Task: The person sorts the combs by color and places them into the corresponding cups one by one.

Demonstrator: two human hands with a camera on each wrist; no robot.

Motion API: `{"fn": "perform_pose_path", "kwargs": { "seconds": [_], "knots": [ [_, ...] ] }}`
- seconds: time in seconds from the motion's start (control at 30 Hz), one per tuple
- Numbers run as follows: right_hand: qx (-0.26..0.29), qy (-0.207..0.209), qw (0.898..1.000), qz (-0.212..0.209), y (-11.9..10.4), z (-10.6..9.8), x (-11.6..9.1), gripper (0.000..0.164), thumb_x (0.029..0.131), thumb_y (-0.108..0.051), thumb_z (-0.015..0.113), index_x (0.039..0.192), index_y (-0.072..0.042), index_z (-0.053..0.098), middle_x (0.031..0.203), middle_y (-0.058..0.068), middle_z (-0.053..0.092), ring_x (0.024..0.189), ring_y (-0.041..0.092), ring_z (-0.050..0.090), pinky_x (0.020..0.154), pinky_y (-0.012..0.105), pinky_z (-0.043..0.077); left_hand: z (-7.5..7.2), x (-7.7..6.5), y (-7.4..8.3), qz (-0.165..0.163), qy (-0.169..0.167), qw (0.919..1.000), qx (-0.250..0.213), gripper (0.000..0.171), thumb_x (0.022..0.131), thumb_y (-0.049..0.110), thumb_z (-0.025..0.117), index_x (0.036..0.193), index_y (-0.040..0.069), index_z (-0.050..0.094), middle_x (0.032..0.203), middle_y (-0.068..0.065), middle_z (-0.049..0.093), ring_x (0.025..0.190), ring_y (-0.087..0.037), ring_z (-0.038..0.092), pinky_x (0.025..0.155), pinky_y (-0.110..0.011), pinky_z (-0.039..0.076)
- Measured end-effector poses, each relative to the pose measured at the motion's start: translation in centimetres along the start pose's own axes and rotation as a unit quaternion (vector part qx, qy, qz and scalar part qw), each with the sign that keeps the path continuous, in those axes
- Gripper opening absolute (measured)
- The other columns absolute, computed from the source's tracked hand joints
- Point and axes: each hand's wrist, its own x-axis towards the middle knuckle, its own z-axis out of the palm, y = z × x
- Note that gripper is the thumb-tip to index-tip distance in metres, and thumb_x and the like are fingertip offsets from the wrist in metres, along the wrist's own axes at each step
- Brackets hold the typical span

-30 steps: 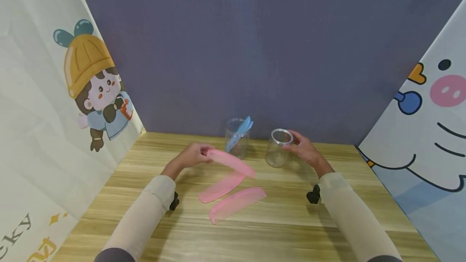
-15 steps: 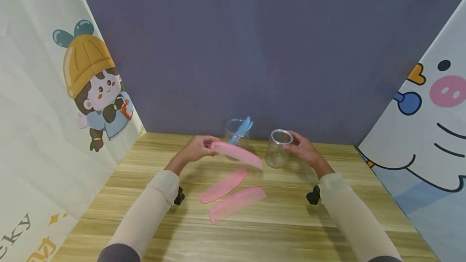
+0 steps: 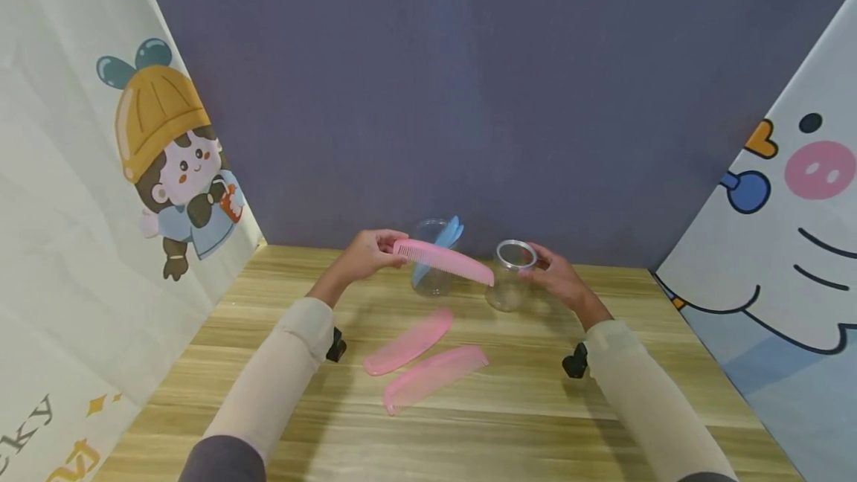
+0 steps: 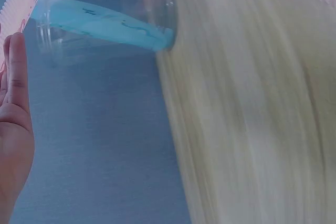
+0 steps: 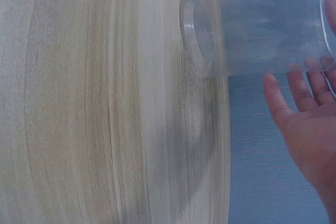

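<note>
Left hand (image 3: 371,254) pinches, right hand (image 3: 562,280) grips: two loose pink combs (image 3: 435,379) lie lower centre; beyond, mid-frame, the pinched comb (image 3: 447,260) sits higher than before, nearer the held jar (image 3: 505,294) (so carrying seems under way); farther, another jar (image 3: 438,286) holds blue items (image 3: 450,232)

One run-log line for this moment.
left hand: holds pink comb aloft | right hand: holds clear jar | second jar: blue items inside | table: two pink combs

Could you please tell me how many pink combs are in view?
3: a held pink comb in the left hand, plus a farther pink comb and a nearer pink comb, both lying on the wooden table. None appears hidden.
</note>
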Motion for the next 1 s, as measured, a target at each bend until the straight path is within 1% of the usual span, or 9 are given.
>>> {"fn": "perform_pose_path", "kwargs": {
  "seconds": [0.17, 0.33, 0.47, 0.67, 0.73, 0.87, 1.0],
  "knots": [
    [-0.007, 0.002, 1.0, 0.001, 0.0, 0.1, -0.1, 0.081, 0.094, -0.019, 0.075, 0.16, -0.004, 0.03, 0.156, 0.028, 0.042, 0.147, 0.043, 0.039, 0.086, 0.01, 0.048, 0.1, 0.3, 0.7, 0.003, 0.004, 0.9999, 0.01, 0.051, 0.089, 0.009, 0.079, 0.136, -0.002, 0.061, 0.103, -0.019, 0.073, 0.082, -0.015, 0.071, 0.072, -0.026, 0.062],
    [-0.007, 0.002, 1.0, 0.002, 0.0, 0.0, -0.1, 0.079, 0.095, -0.021, 0.075, 0.16, -0.007, 0.032, 0.155, 0.025, 0.045, 0.146, 0.042, 0.04, 0.087, 0.012, 0.048, 0.3, 0.7, 1.2, 0.01, 0.006, 0.9999, 0.009, 0.052, 0.09, 0.01, 0.079, 0.137, -0.001, 0.061, 0.105, -0.019, 0.073, 0.084, -0.015, 0.071, 0.074, -0.028, 0.063],
    [-0.018, 0.001, 1.0, 0.002, 0.1, 0.0, -0.2, 0.078, 0.095, -0.025, 0.074, 0.16, -0.01, 0.032, 0.154, 0.022, 0.047, 0.144, 0.041, 0.043, 0.09, 0.018, 0.051, 0.6, 1.0, 1.8, 0.017, 0.011, 0.9998, 0.005, 0.051, 0.089, 0.009, 0.079, 0.136, 0.0, 0.062, 0.104, -0.02, 0.073, 0.085, -0.016, 0.07, 0.075, -0.03, 0.063],
    [-0.013, 0.001, 1.0, 0.012, -0.2, 0.0, -0.3, 0.081, 0.094, -0.029, 0.076, 0.16, -0.013, 0.033, 0.154, 0.02, 0.047, 0.145, 0.038, 0.042, 0.093, 0.025, 0.053, 1.0, 1.5, 2.8, 0.022, 0.014, 0.9996, 0.001, 0.051, 0.088, 0.01, 0.08, 0.135, 0.0, 0.063, 0.102, -0.019, 0.073, 0.084, -0.015, 0.07, 0.078, -0.035, 0.064],
    [-0.011, -0.002, 1.0, 0.01, -0.3, 0.0, -0.4, 0.081, 0.094, -0.029, 0.076, 0.16, -0.012, 0.033, 0.154, 0.021, 0.047, 0.145, 0.039, 0.042, 0.095, 0.029, 0.055, 1.2, 1.6, 3.1, 0.025, 0.013, 0.9996, 0.004, 0.051, 0.088, 0.011, 0.08, 0.135, 0.001, 0.063, 0.101, -0.018, 0.073, 0.084, -0.015, 0.069, 0.078, -0.035, 0.064],
    [-0.008, -0.003, 1.0, 0.01, -0.4, 0.1, -0.5, 0.078, 0.094, -0.026, 0.075, 0.159, -0.011, 0.034, 0.155, 0.022, 0.045, 0.145, 0.04, 0.042, 0.098, 0.039, 0.055, 1.6, 1.9, 3.6, 0.036, 0.011, 0.9991, 0.021, 0.052, 0.088, 0.014, 0.081, 0.136, 0.002, 0.063, 0.099, -0.015, 0.073, 0.083, -0.014, 0.067, 0.072, -0.028, 0.061],
    [-0.007, -0.004, 1.0, 0.012, -0.4, 0.3, -0.6, 0.075, 0.095, -0.022, 0.074, 0.159, -0.011, 0.035, 0.156, 0.022, 0.044, 0.145, 0.04, 0.041, 0.101, 0.046, 0.054, 2.1, 2.4, 4.2, 0.043, 0.014, 0.9982, 0.041, 0.051, 0.088, 0.017, 0.081, 0.135, 0.004, 0.065, 0.1, -0.014, 0.074, 0.085, -0.015, 0.068, 0.069, -0.028, 0.059]
  ]
}}
